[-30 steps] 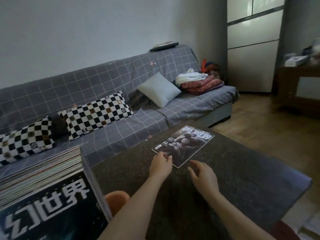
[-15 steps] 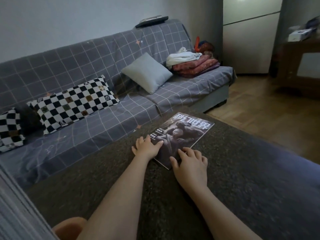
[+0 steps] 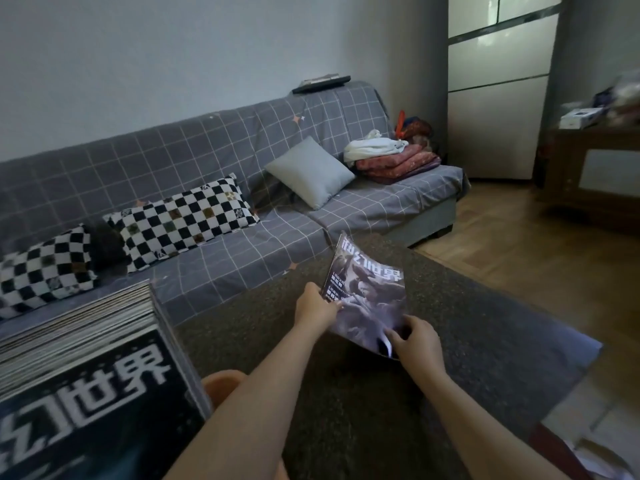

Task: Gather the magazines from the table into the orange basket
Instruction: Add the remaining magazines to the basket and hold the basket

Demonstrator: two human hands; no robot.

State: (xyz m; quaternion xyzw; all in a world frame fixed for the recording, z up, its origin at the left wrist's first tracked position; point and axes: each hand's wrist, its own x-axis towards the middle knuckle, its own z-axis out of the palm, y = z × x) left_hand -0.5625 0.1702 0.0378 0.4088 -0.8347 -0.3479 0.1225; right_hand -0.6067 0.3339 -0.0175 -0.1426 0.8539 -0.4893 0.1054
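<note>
The magazine (image 3: 367, 299) is held tilted above the bench (image 3: 485, 323), gripped by the left hand (image 3: 317, 308) and right hand (image 3: 417, 344) at its near edges.

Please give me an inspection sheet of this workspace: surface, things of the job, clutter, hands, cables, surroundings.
Surface: dark speckled table.
Job's things: one magazine lifted and tilted; magazine stack at lower left; orange basket only partly visible.
Clutter: nothing seen on the table.
Hands: left hand grips the magazine's left edge; right hand pinches its near corner.
Cables: nothing seen.
Surroundings: grey checked sofa, checkered pillows, folded blankets, wooden cabinet.
</note>
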